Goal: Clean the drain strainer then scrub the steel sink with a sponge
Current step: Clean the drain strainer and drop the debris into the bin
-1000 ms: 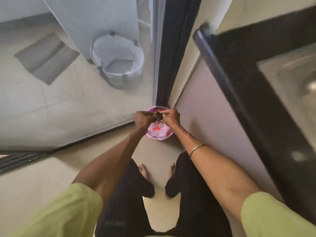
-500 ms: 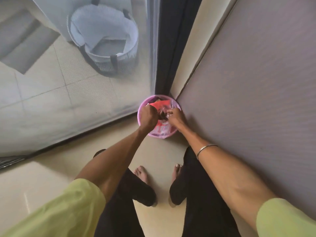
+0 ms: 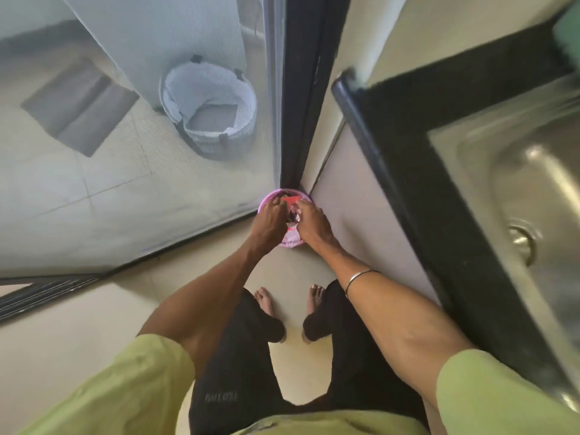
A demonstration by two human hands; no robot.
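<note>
Down by the floor, the left hand [image 3: 270,219] reaches over the near-left rim of a small round pink plastic bin [image 3: 272,196] that sits in the corner; its fingers [image 3: 277,205] are curled inward, and they seem to pinch the left edge of a small dark metal drain strainer [image 3: 294,217] held between both hands above the bin's mouth. That strainer, half hidden, shows only as a dark glinting shape just right of those fingers. The right hand [image 3: 314,226] closes in from the other side, its fingers [image 3: 303,206] bent over the strainer's right edge, apparently picking or tapping waste out of it; how firm either hold is cannot be told at this size. I'd judge the strainer light, stiff and likely wet and slick, so the rim is the place to hold it, pinched on opposite sides, with the mesh left free. Beneath the fingers, red and pale wrappers lie in the bin. Far to the right, the stainless steel sink [image 3: 514,171] is set in the black tabletop [image 3: 398,146], its drain opening [image 3: 521,243] bare and well apart from the hands
</note>
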